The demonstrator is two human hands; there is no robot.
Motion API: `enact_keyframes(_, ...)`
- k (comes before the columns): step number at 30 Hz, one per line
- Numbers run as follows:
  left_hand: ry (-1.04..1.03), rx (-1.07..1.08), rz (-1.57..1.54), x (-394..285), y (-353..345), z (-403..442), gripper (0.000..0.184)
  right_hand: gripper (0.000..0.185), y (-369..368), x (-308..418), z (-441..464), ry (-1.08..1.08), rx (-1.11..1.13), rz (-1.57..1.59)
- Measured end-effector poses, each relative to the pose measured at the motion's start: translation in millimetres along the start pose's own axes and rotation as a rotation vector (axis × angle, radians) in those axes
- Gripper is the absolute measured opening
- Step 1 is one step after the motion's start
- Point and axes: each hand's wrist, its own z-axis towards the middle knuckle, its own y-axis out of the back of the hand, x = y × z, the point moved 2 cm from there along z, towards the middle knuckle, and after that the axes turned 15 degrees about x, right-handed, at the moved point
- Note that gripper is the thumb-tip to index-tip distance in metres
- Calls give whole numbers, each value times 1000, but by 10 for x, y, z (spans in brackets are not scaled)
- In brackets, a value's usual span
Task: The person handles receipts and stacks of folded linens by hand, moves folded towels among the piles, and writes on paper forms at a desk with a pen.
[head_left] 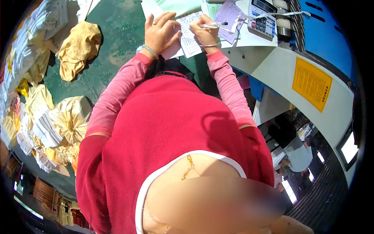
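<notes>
My right hand is closed round a white pen above a printed form with writing on it. A white cord runs from the pen toward the right. My left hand lies on the papers at the form's left edge, its fingers spread and slightly bent, with nothing held in them. A purple sheet lies to the right of my right hand, and beyond it is a calculator.
A yellow cloth lies on the green table. Cloth bundles are piled at the left. On the right stands a white and blue machine with a yellow label. Another person is at lower right.
</notes>
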Motion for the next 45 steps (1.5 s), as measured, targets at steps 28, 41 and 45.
enact_keyframes(28,4,-31,-4,25,-22,-5,21,28,31,38,-96,-65,48,214)
enact_keyframes(41,1,-9,-19,15,-4,-7,22,27,-10,-77,-110,-85,80,209)
enact_keyframes(45,6,-9,-20,8,5,-2,22,26,-3,-19,-99,-34,68,78)
